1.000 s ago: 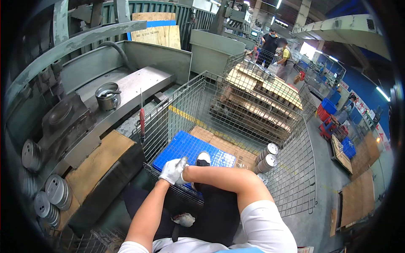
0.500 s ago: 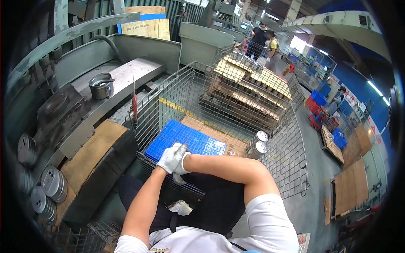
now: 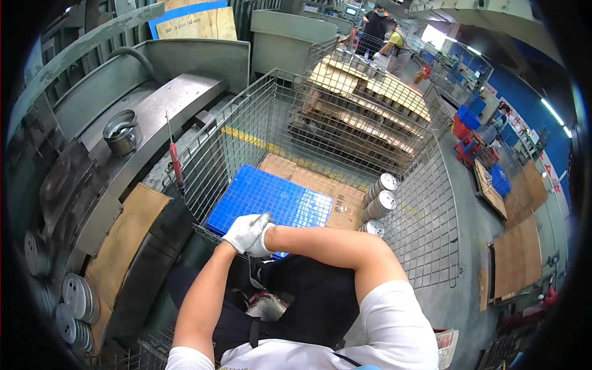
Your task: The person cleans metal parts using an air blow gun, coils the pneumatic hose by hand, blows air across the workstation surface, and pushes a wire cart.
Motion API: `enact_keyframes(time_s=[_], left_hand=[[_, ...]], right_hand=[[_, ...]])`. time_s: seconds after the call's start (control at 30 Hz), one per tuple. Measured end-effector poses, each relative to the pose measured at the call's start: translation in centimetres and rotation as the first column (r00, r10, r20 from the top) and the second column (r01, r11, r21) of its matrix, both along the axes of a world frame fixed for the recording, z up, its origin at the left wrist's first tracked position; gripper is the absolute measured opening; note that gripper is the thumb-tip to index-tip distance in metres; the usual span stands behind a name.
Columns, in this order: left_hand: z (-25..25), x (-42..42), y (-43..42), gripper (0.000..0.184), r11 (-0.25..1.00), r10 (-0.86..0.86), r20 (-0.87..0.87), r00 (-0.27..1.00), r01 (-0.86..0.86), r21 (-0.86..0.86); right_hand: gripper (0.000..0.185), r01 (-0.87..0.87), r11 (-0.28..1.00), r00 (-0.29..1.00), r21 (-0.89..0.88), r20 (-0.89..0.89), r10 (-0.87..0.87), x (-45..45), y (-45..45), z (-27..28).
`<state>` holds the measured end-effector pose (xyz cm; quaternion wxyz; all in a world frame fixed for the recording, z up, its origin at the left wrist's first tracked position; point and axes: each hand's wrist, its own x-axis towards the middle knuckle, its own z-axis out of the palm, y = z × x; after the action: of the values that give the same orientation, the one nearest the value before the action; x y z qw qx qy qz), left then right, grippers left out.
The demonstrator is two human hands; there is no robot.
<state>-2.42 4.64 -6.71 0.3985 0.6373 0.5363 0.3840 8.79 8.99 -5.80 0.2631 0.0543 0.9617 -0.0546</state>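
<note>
Both my hands wear white work gloves and press together just above the near edge of a wire basket [image 3: 271, 77]. My left hand [image 3: 242, 232] has its fingers closed against my right hand. My right hand [image 3: 261, 243] is curled and partly covered by the left; whatever the fingers grip is hidden. Beneath and beyond them, a blue plastic board [image 3: 268, 197] lies in the basket on brown cardboard [image 3: 347, 206]. Stacks of round metal discs with holes [image 3: 382, 202] stand along the basket's right side.
On the left, a metal cup [image 3: 123, 137] sits on a machine ledge [image 3: 179, 102]. A red-handled tool [image 3: 176, 163] stands by the basket's left wall. More disc stacks [image 3: 79, 299] rest lower left beside a cardboard-topped box [image 3: 126, 231]. Co-workers [image 3: 394, 46] stand behind a loaded pallet [image 3: 364, 129].
My view has shifted, bringing a third disc stack into sight at the basket's right. My hands remain pressed together, and the glove finger hanging below them no longer shows.
</note>
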Motion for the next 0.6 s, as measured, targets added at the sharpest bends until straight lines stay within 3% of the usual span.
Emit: enact_keyframes(time_s=[0.1,0.23,0.33,0.37,0.4,0.5,0.57,0.6], left_hand=[[0.2,-0.7,0.7,0.04,0.996,-0.027,-0.091,0.996,0.019,-0.084],[-0.4,-1.9,1.7,0.045,0.977,-0.025,-0.073,0.997,0.009,-0.215],[-1.8,-3.1,2.5,0.044,0.97,0.02,-0.12,0.993,-0.049,-0.239],[-2.3,-3.5,2.6,0.044,0.969,0.028,-0.154,0.988,-0.065,-0.238],[-3.1,-3.7,2.7,0.044,0.964,0.039,-0.158,0.987,-0.078,-0.253],[-6.5,-3.3,2.1,0.046,0.941,-0.01,-0.082,0.997,-0.018,-0.337],[-8.1,-1.6,1.4,0.045,0.934,-0.006,-0.003,1.0,0.005,-0.356],[-9.8,-0.6,1.0,0.044,0.968,0.006,-0.06,0.998,-0.021,-0.25]], right_hand=[[0.02,-0.053,0.999,0.999,-0.011,-0.013,0.053,-1.6,1.1,-1.5],[0.02,-0.114,0.993,0.991,-0.039,-0.077,0.111,-3.6,2.7,-4.8],[0.021,-0.089,0.957,0.953,-0.277,-0.303,0.001,-4.6,4.5,-14.1],[0.021,-0.1,0.952,0.952,-0.29,-0.307,0.007,-4.8,4.4,-16.4],[0.021,0.0,0.946,0.955,-0.325,-0.281,-0.097,-4.8,4.1,-18.1],[0.021,0.153,0.903,0.942,-0.401,-0.216,-0.256,-5.1,2.9,-19.4],[0.024,0.067,0.945,0.985,-0.321,-0.127,-0.113,-3.1,1.7,-16.1],[0.026,0.022,0.96,0.996,-0.278,-0.079,-0.045,-1.9,1.3,-13.9]])
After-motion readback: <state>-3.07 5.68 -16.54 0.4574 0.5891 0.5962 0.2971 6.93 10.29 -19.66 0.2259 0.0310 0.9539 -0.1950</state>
